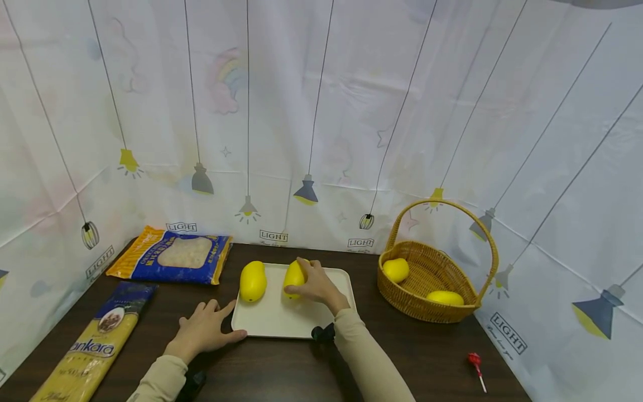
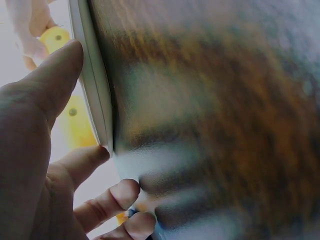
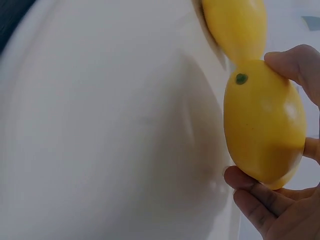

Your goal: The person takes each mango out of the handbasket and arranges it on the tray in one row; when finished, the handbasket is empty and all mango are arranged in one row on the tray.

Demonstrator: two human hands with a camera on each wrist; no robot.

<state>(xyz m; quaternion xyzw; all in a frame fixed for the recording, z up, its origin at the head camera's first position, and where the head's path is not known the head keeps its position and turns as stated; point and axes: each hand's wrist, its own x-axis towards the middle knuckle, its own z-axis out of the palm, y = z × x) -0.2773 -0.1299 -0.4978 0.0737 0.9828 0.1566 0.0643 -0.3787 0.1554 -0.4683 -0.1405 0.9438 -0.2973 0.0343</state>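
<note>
My right hand (image 1: 317, 285) grips a yellow mango (image 3: 265, 125) over the white tray (image 1: 273, 324); thumb and fingertips hold opposite ends of the fruit. In the right wrist view a gap with a shadow shows between this mango and the tray. A second mango (image 1: 253, 281) lies at the tray's left side. With fingers spread, my left hand (image 1: 203, 330) is at the tray's front left corner. In the left wrist view its thumb and index fingertip touch the tray rim (image 2: 95, 75), and the other fingers reach past it.
A wicker basket (image 1: 402, 298) with a tall handle stands right, holding two yellow mangoes (image 1: 396, 270). A red lollipop (image 1: 474, 360) lies at the front right. On the left are a blue and orange food bag (image 1: 186, 257) and a pasta packet (image 1: 95, 346). A printed curtain (image 1: 301, 111) borders the table.
</note>
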